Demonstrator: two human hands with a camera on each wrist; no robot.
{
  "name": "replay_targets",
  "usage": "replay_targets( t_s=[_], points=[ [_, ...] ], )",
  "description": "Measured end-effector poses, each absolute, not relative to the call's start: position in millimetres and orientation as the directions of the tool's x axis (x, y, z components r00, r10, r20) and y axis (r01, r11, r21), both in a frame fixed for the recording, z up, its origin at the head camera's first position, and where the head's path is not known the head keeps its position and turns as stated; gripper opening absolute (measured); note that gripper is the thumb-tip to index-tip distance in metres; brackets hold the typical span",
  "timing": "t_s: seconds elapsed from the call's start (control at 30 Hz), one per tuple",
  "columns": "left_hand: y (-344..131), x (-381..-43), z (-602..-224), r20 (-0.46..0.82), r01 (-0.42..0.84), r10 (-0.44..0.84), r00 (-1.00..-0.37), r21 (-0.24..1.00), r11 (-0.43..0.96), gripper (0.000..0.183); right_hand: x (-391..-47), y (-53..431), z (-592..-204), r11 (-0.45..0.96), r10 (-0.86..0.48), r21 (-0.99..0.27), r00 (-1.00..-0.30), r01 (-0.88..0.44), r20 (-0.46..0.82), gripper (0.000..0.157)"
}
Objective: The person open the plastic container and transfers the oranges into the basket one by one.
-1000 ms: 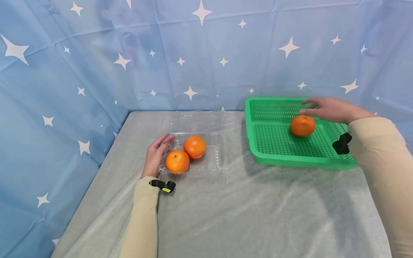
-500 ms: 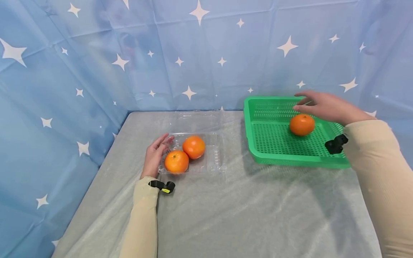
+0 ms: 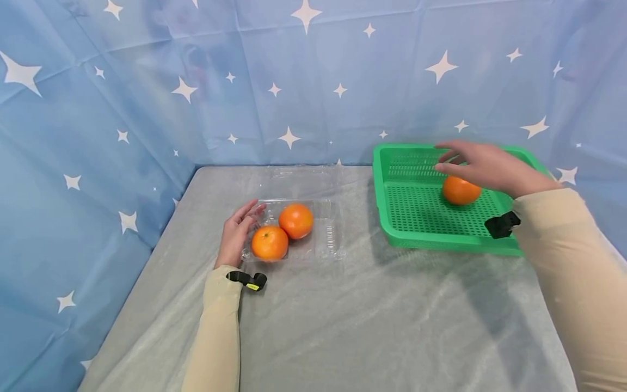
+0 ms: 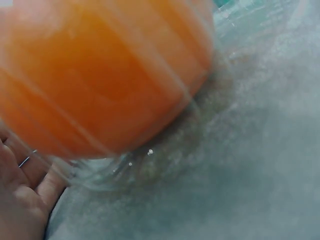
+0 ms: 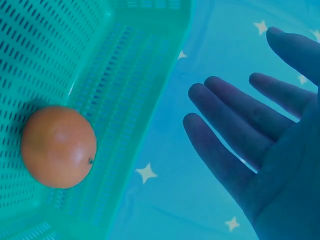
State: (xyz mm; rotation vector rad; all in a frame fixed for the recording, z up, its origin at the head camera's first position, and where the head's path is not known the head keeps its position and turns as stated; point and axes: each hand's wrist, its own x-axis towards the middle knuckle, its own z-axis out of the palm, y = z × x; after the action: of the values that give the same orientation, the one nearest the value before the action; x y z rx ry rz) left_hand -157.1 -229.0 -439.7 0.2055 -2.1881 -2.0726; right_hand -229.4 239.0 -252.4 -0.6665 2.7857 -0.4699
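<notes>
A clear plastic clamshell box (image 3: 320, 231) lies with its lid folded back, and two oranges sit in its left part: a front orange (image 3: 269, 243) and a back orange (image 3: 296, 221). My left hand (image 3: 235, 234) rests against the box's left side with its fingers extended. In the left wrist view the front orange (image 4: 105, 75) shows large through the plastic. Above the green basket (image 3: 455, 239) hovers my right hand (image 3: 482, 166), fingers spread and holding nothing. Beneath it a single orange (image 3: 461, 190) lies in the basket, partly covered by the hand; the right wrist view shows this orange (image 5: 59, 147) apart from the fingers.
A grey cloth (image 3: 372, 316) covers the table. Behind it and along the left hangs a blue curtain (image 3: 313, 76) with white stars. The transparent lid (image 3: 299, 182) lies toward the back, near the curtain.
My right hand has shifted left over the basket and now covers part of the orange there. My left hand and the oranges stay in place.
</notes>
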Motion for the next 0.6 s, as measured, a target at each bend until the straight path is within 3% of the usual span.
replay_targets(
  t_s=[0.6],
  points=[
    [-228.4, -156.7, -438.0, -0.005, -0.016, -0.183, -0.983, 0.998, 0.057, 0.044, -210.9, 209.7, -257.6, 0.812, -0.517, -0.354, -0.853, -0.464, -0.068, 0.063]
  ],
)
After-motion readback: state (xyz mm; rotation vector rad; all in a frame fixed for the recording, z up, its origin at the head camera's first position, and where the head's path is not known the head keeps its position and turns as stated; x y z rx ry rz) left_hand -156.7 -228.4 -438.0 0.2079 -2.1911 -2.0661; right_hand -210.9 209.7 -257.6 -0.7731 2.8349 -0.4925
